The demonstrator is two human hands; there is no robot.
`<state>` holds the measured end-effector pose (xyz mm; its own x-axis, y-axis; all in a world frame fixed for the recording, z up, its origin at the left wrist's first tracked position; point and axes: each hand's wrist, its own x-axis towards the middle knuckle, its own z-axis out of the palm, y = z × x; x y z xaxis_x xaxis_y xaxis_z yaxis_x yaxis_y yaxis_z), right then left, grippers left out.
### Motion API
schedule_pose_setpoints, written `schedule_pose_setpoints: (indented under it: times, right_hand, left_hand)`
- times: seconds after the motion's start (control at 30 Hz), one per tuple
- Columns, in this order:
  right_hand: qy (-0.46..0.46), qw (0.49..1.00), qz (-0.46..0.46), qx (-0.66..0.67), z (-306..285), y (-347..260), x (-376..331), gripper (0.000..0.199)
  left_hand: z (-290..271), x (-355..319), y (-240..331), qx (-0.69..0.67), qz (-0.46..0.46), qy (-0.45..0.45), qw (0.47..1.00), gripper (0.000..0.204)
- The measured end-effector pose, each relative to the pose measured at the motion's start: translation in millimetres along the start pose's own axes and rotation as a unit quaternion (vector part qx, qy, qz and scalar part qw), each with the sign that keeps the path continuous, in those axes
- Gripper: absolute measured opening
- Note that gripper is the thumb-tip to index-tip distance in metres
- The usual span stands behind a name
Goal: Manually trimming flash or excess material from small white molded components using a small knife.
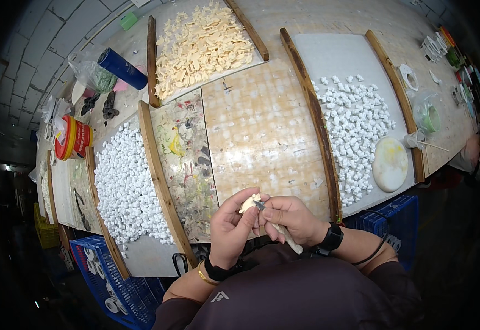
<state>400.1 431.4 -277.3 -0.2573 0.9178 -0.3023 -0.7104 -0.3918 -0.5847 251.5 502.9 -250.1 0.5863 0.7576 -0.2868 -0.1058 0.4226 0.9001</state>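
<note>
Close to my body, at the table's near edge, my left hand pinches a small cream-coloured figurine between thumb and fingers. My right hand is closed around a small knife with a pale, wrapped-looking handle that sticks out below the palm. Its short dark blade lies against the figurine. The fingers of both hands meet there and cover part of the piece. At the far side, a heap of similar cream-coloured pieces lies on a board between wooden strips.
Many small white pieces cover a board at left, and more white pieces lie at right beside a round whitish disc. Wooden strips divide the table. A blue bottle, a red-yellow bucket and blue crates stand around.
</note>
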Motion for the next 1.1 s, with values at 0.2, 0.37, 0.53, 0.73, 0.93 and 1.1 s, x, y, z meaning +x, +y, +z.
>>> schedule_pose_setpoints:
  times: [0.2, 0.37, 0.53, 0.73, 0.93, 1.1]
  right_hand:
    - [-0.018, 0.999, 0.002, 0.042, -6, 4, 1, 0.026]
    - [-0.033, 0.998, 0.011, 0.052, -6, 1, 1, 0.026]
    - [0.002, 0.999, 0.031, -0.042, -4, -2, 3, 0.024]
    - [0.042, 0.99, 0.053, -0.127, 4, -9, 2, 0.023]
    - [0.044, 0.988, 0.046, -0.139, 4, -9, 1, 0.022]
    - [0.054, 0.988, 0.043, -0.136, 6, -8, 1, 0.023]
  left_hand:
    - [-1, 1, -2, -0.005, -0.004, -0.009, 1.0, 0.036]
    - [1, 0, 0, 0.0, -0.005, -0.005, 1.0, 0.036]
    - [4, -2, 5, 0.063, -0.015, 0.014, 0.998, 0.036]
    - [6, -1, 6, 0.075, 0.001, 0.013, 0.997, 0.036]
    - [-1, -3, 7, 0.079, 0.004, -0.017, 0.997, 0.035]
    - [-3, -1, 0, 0.078, 0.01, -0.009, 0.997, 0.035]
